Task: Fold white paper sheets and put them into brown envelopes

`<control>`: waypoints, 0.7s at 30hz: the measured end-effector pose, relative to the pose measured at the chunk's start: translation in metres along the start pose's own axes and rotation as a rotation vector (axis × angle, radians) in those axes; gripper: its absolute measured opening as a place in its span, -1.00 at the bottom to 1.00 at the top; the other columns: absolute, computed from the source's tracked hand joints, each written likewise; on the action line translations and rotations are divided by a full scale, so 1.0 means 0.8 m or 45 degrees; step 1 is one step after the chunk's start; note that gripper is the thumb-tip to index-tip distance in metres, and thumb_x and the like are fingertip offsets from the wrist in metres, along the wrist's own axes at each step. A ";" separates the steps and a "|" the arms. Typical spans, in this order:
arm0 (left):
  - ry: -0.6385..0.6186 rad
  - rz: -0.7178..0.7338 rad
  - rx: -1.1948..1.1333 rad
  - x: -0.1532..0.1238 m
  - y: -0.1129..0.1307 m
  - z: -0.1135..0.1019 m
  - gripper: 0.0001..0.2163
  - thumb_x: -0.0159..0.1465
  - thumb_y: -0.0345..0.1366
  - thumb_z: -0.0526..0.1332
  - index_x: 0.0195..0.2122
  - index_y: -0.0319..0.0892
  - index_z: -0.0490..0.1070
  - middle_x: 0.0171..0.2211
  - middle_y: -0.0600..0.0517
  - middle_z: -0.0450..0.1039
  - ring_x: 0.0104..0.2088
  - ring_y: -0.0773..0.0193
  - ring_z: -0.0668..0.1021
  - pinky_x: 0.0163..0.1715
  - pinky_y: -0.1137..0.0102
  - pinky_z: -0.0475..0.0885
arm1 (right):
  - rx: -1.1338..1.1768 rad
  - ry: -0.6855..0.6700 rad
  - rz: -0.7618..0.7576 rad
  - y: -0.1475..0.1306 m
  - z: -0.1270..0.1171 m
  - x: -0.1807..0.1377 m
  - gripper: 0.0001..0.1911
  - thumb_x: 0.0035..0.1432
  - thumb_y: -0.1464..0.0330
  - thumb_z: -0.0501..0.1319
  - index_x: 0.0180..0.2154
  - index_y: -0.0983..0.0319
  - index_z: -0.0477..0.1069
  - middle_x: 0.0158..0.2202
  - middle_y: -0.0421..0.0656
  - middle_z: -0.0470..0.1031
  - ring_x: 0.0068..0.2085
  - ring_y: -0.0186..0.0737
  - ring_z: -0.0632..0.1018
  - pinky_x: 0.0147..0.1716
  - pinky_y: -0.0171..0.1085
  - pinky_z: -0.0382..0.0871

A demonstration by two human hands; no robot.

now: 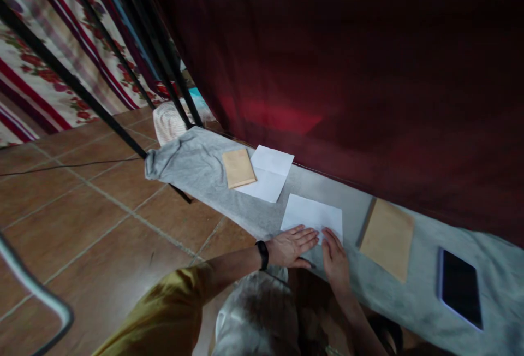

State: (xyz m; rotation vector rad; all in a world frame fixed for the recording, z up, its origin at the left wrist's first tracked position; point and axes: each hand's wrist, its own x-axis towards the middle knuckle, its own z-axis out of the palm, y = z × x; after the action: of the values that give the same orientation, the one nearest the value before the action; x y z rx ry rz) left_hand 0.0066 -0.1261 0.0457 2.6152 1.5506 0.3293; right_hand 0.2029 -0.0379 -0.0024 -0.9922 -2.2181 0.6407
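Observation:
A white sheet of paper (311,211), apparently folded, lies on the grey cloth right in front of me. My left hand (290,245), with a black band on its wrist, rests flat across the paper's near edge, fingers stretched out. Beside it, my right hand (336,260) touches the near right part of the same paper with its fingers extended; its fingertips are slightly blurred. Farther left lies another white sheet (275,167) with a crease across it, partly under a small brown envelope (238,168). To the right of my hands is a larger brown envelope (388,238).
The grey cloth (180,162) covers a long narrow bench. A dark tablet or phone (460,288) lies at its right end. A dark red curtain (347,99) hangs along the far side. Black metal bars (77,83) stand at left above the tiled floor (110,241). A pale curved tube (45,296) is at lower left.

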 end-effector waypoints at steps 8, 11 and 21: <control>-0.020 0.006 0.039 0.003 -0.001 0.002 -0.29 0.35 0.13 0.04 0.34 -0.32 0.10 0.33 -0.28 0.18 0.38 0.03 0.15 0.39 0.15 -0.06 | -0.294 -0.326 -0.259 -0.007 0.018 0.039 -0.45 0.43 0.24 -0.22 0.24 0.30 0.29 0.31 -0.01 0.29 0.31 -0.13 0.29 0.31 0.03 0.06; -0.025 -0.009 0.050 0.003 0.000 0.004 -0.28 0.34 0.16 0.04 0.35 -0.29 0.09 0.34 -0.25 0.17 0.38 0.03 0.16 0.39 0.15 -0.08 | -0.387 -0.302 -0.280 -0.003 0.027 0.064 -0.43 0.44 0.24 -0.24 0.27 0.35 0.25 0.34 0.01 0.22 0.33 -0.13 0.25 0.32 -0.01 0.03; -0.023 -0.005 -0.015 -0.001 -0.002 -0.006 -0.26 0.38 0.14 -0.05 0.42 -0.26 -0.11 0.41 -0.19 0.01 0.42 0.13 0.04 0.40 0.19 -0.08 | -0.590 -0.298 -0.162 0.005 0.038 0.123 -0.43 0.45 0.25 -0.26 0.32 0.32 0.17 0.36 -0.04 0.18 0.35 -0.13 0.21 0.32 -0.05 -0.01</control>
State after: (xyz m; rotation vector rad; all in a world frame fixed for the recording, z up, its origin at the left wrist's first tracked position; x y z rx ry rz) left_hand 0.0038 -0.1265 0.0496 2.5987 1.5426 0.3129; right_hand 0.1317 0.0359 0.0070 -1.0232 -2.6855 0.1915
